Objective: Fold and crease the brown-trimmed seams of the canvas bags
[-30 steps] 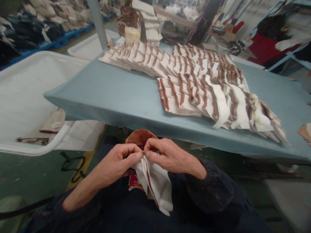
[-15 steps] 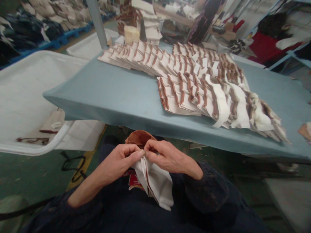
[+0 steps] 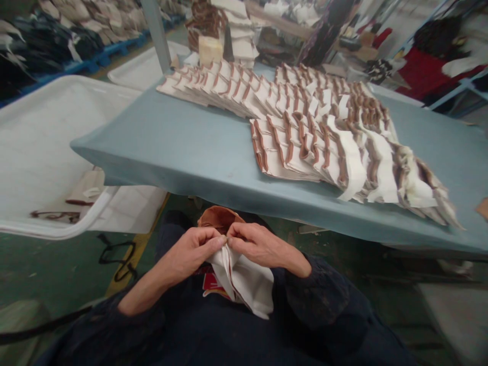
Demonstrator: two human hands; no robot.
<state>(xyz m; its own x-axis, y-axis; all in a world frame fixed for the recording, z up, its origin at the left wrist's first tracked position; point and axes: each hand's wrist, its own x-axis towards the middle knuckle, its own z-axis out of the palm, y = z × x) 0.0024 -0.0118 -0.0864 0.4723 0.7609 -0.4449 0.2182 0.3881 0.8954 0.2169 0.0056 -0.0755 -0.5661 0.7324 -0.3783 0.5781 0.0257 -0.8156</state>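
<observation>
Over my lap, both hands pinch the same sewn cloth piece (image 3: pixel 251 284), off-white with a reddish-brown seam and a brown, suede-like part (image 3: pixel 217 217) curving up behind the fingers. It looks like a work glove, though its full shape is hidden. My left hand (image 3: pixel 200 246) grips it with thumb and forefinger from the left. Fingertips nearly touching, my right hand (image 3: pixel 257 246) pinches the same spot from the right. What lies right between the fingertips is too small to make out. A red label (image 3: pixel 211 282) shows just beneath the cloth.
Ahead stands a table (image 3: pixel 171 137) with a blue-grey cover, bearing rows of stacked white-and-brown cloth pieces (image 3: pixel 285 147) and white strips (image 3: pixel 353 162). At left is a white plastic bin (image 3: pixel 38 127) with a few pieces inside. A metal post (image 3: pixel 157 38) rises behind the table.
Both hands keep their pinch on the cloth piece, nearly unmoved. The view has shifted slightly, so the table and stacks sit a little further right.
</observation>
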